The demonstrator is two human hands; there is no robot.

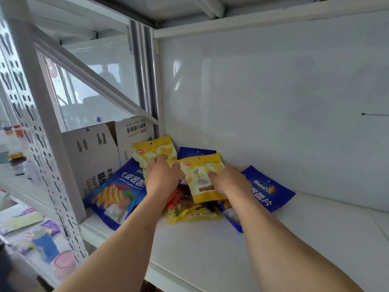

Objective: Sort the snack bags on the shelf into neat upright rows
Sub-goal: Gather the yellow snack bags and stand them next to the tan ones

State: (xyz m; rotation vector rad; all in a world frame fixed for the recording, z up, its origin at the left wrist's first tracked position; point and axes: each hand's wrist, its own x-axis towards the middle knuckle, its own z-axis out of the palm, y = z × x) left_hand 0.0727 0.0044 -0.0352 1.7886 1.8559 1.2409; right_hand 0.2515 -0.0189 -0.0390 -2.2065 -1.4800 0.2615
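A heap of snack bags lies in the back left corner of the white shelf (284, 245). My left hand (162, 178) grips a yellow bag (156, 152) that stands upright against the corner. My right hand (226, 182) holds a second yellow bag (200, 175) upright, thumb on its front. A large blue chip bag (113, 194) lies tilted at the left. Another blue bag (268, 189) leans at the right. A third blue bag (195, 151) stands behind the yellow ones. Red and yellow packets (189, 209) lie flat underneath.
A grey cardboard box (92, 157) stands at the shelf's left end beside a perforated metal upright (42, 148). The white back wall (273, 102) rises close behind the bags. Bottles and colourful items sit on a lower surface at the far left (42, 239).
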